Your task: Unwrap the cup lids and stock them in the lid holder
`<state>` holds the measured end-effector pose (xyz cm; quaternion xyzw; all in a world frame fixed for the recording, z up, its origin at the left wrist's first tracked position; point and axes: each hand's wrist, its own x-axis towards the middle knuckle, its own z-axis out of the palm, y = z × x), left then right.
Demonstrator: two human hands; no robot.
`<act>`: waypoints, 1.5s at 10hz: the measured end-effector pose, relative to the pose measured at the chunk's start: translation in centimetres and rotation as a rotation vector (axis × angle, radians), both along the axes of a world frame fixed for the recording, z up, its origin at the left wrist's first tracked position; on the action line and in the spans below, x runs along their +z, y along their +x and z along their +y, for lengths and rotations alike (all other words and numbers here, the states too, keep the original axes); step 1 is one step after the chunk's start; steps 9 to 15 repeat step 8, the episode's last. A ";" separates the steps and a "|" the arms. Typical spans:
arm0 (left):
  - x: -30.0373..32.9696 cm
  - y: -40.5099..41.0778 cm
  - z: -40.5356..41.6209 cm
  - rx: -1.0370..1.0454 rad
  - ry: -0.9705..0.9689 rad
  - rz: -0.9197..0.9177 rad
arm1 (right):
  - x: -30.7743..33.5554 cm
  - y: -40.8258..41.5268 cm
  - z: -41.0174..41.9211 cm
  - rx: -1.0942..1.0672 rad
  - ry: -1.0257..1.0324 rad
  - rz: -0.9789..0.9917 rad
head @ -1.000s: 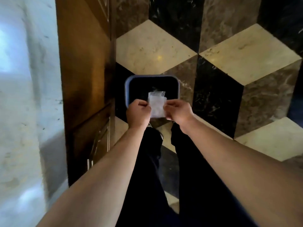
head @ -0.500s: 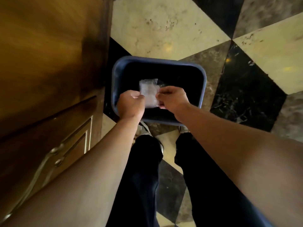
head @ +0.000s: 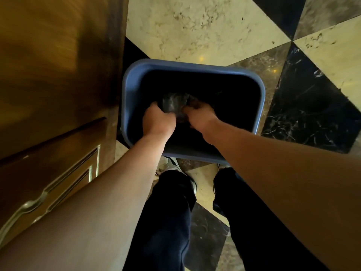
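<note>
A crumpled clear plastic wrapper point(head: 174, 104) sits between my two hands, down inside the dark opening of a blue rectangular bin point(head: 195, 67) on the floor. My left hand point(head: 157, 122) grips the wrapper's left side with curled fingers. My right hand point(head: 199, 116) pinches its right side. Both hands are below the bin's rim, in its shadow. No cup lids or lid holder are in view.
A brown wooden cabinet point(head: 54, 94) with a metal trim handle point(head: 37, 200) stands close on the left, touching the bin's side. The floor point(head: 195, 32) is cream, brown and black marble tile. My legs and shoes point(head: 175, 169) stand just behind the bin.
My head has leaned closer over the bin. Both hands have lowered the wrapper from above the rim into the bin's dark interior.
</note>
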<state>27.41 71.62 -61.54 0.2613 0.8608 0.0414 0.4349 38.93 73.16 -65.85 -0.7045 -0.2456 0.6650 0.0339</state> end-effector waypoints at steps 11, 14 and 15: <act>24.7 2.0 0.9 -0.423 -0.133 -0.017 | 27.1 7.4 3.7 0.653 0.184 -0.201; 24.7 2.0 0.9 -0.423 -0.133 -0.017 | 27.1 7.4 3.7 0.653 0.184 -0.201; 24.7 2.0 0.9 -0.423 -0.133 -0.017 | 27.1 7.4 3.7 0.653 0.184 -0.201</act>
